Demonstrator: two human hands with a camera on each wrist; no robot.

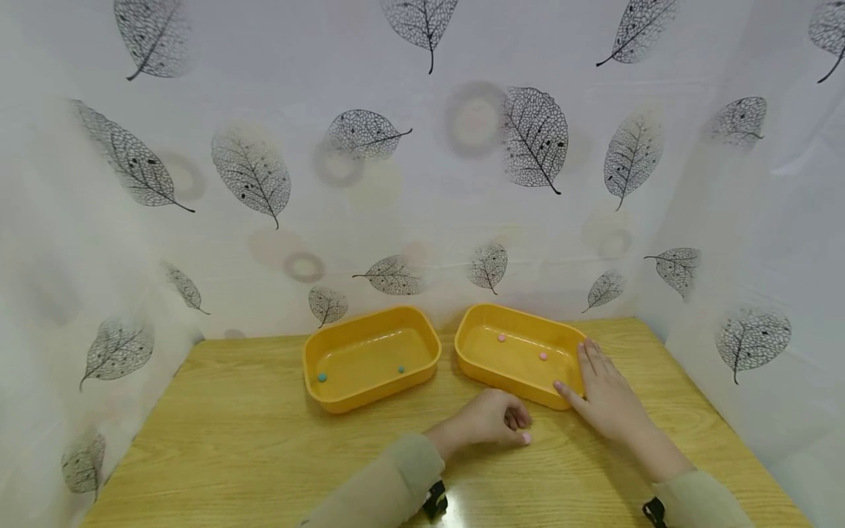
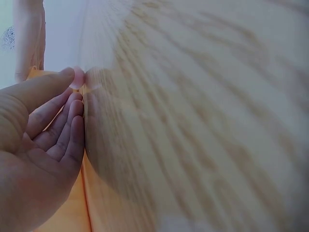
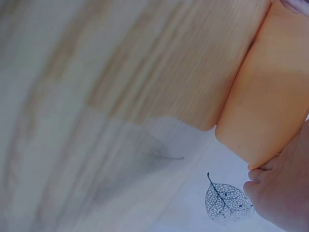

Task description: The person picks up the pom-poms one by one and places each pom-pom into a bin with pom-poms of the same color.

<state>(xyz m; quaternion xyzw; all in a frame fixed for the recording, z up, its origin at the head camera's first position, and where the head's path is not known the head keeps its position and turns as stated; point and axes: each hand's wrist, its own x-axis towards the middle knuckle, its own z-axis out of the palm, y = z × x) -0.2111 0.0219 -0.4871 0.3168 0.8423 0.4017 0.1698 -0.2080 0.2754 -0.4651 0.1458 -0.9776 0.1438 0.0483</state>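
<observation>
My left hand (image 1: 491, 419) is low over the table in front of the right tray, its fingers loosely bent. Its thumb tip touches a small pink ball (image 1: 526, 438) on the table; in the left wrist view the pink ball (image 2: 77, 78) sits beside the thumb, a little apart from the other fingertips. My right hand (image 1: 609, 400) rests on the right end of a yellow tray (image 1: 511, 383), fingers fairly straight at the end rim and thumb at the front rim. Inside that tray lie two pink balls, one left (image 1: 501, 338) and one right (image 1: 543, 356).
A second yellow tray (image 1: 372, 398) stands to the left, holding a larger teal ball (image 1: 322, 378) and a smaller teal ball (image 1: 400, 369). Both trays stand near the back edge of the wooden table (image 1: 231, 440). A white curtain (image 1: 422, 213) with leaf prints hangs behind and at both sides.
</observation>
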